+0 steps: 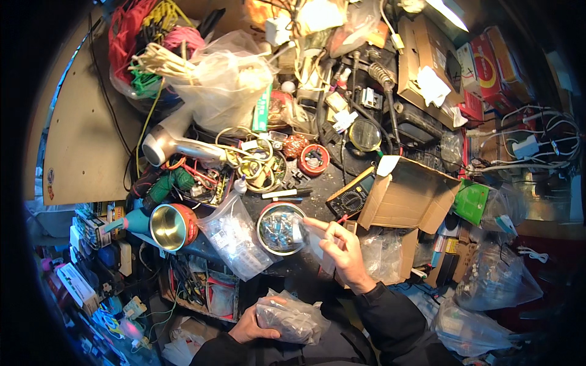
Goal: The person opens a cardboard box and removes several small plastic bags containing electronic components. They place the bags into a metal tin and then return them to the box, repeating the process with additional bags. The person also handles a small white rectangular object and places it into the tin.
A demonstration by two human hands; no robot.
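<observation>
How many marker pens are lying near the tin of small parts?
2: a white one and, just below it in the picture, a dark one; both lie above the tin. Others may be hidden in the clutter.

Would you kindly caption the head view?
Left hand holding a plastic bag, right hand beside a tin of small parts.

Bench, legible marks: slim green-and-white box, toward far edge, column of pale characters. Black multimeter, right of centre, pale scale markings around dial, too fine to read. Red carton, beyond far right corner, printed panel, unclear.
</observation>
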